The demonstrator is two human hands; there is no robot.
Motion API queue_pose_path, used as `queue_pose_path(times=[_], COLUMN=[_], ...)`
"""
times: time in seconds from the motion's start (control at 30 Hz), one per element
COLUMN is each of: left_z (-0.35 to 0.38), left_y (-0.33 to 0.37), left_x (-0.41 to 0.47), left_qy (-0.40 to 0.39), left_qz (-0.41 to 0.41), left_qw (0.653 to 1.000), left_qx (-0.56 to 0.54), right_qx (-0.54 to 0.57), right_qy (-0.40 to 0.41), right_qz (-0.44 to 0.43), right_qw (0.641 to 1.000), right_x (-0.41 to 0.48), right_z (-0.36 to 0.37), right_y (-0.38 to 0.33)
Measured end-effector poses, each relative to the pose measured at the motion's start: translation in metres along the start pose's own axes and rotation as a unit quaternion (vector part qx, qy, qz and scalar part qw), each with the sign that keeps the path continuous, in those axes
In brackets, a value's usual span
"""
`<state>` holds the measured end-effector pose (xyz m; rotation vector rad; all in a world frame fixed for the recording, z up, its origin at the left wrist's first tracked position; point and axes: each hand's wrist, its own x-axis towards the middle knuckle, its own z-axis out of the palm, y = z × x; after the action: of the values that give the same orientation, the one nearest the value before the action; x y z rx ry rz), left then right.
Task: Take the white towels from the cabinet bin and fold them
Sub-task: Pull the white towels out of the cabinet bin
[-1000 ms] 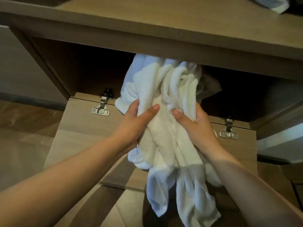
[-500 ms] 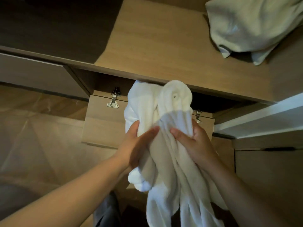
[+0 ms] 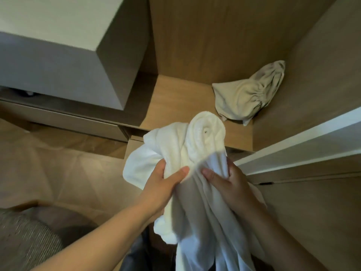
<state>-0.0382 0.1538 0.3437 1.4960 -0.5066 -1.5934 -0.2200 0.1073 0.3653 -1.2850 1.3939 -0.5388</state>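
A bunched bundle of white towels (image 3: 187, 141) hangs in front of me, its top rolled into a lump and its long tails falling past the bottom edge. My left hand (image 3: 166, 184) grips the bundle's left side with thumb over the front. From the right, my right hand (image 3: 228, 180) clutches the cloth, fingers curled into the folds. The bundle is lifted above the wooden cabinet shelf (image 3: 175, 98). The bin's opening is almost hidden behind the towels.
A crumpled beige cloth bag (image 3: 248, 94) lies at the shelf's back right corner. A white block-shaped cabinet (image 3: 58, 55) stands at the left. A white shelf edge (image 3: 302, 141) juts in at the right. A grey woven surface (image 3: 23, 241) sits bottom left.
Both hands have lifted the towel bundle out of the bin opening and up over the shelf. The view has risen, so the hinged flap is now hidden behind the towels.
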Motion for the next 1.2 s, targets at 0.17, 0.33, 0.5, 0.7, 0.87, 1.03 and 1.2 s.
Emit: queue_pose_path(times=[0.17, 0.33, 0.5, 0.7, 0.87, 1.03, 1.2], left_z=[0.026, 0.049, 0.066, 0.081, 0.074, 0.043, -0.013], left_y=[0.096, 0.188, 0.278, 0.368, 0.42, 0.45, 0.479], left_x=[-0.044, -0.069, -0.095, -0.14, -0.174, -0.187, -0.172], left_qy=[-0.015, -0.022, -0.03, -0.019, -0.006, 0.018, 0.042], left_qz=[0.071, 0.169, 0.255, 0.36, 0.414, 0.447, 0.454], left_qw=[0.997, 0.984, 0.964, 0.932, 0.91, 0.894, 0.89], left_qx=[0.037, 0.054, 0.063, 0.046, 0.024, 0.016, 0.017], right_qx=[0.021, 0.024, 0.032, 0.039, 0.041, 0.048, 0.049], right_qy=[0.012, 0.033, 0.043, 0.021, -0.011, -0.047, -0.06], right_qz=[-0.035, -0.141, -0.242, -0.336, -0.402, -0.444, -0.463], right_qw=[0.999, 0.989, 0.969, 0.941, 0.915, 0.894, 0.883], right_x=[-0.023, -0.033, -0.046, -0.058, -0.064, -0.058, -0.03], right_z=[-0.037, -0.069, -0.098, -0.122, -0.121, -0.092, -0.04], right_y=[-0.095, -0.194, -0.285, -0.379, -0.441, -0.481, -0.516])
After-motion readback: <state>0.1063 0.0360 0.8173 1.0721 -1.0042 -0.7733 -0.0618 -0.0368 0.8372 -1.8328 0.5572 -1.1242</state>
